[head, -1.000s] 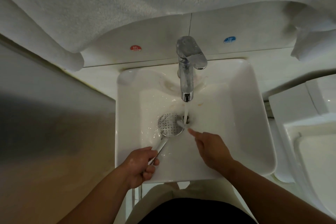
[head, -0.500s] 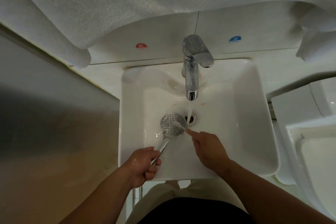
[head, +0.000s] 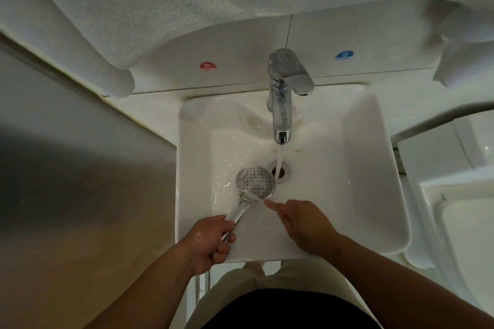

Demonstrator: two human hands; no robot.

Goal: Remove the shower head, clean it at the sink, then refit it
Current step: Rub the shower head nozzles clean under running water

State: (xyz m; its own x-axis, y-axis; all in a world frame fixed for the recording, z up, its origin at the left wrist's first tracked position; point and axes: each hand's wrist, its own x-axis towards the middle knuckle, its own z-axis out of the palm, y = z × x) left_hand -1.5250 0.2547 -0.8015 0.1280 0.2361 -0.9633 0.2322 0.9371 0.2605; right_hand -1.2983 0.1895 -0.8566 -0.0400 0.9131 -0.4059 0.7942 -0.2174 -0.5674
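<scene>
A chrome shower head (head: 255, 181) with a round perforated face lies face-up low in the white sink (head: 374, 168), just left of the drain (head: 280, 171). My left hand (head: 211, 240) is shut around its handle at the sink's front edge. My right hand (head: 299, 224) hovers over the front of the basin, curled, with one pinkish tip pointing at the head's lower rim. There a small white brush tip (head: 251, 196), blurred, touches the face. Water runs from the chrome tap (head: 282, 104) straight into the drain, beside the head.
White towels (head: 160, 8) hang over the sink's back. Red hot (head: 208, 66) and blue cold (head: 344, 55) stickers sit on the wall tiles. A steel panel (head: 66, 168) stands at the left, and a white toilet (head: 459, 222) at the right.
The shower head has shifted left, out from under the stream, which now falls into the drain. My right hand's brush tip moved from the face's right edge to its lower rim.
</scene>
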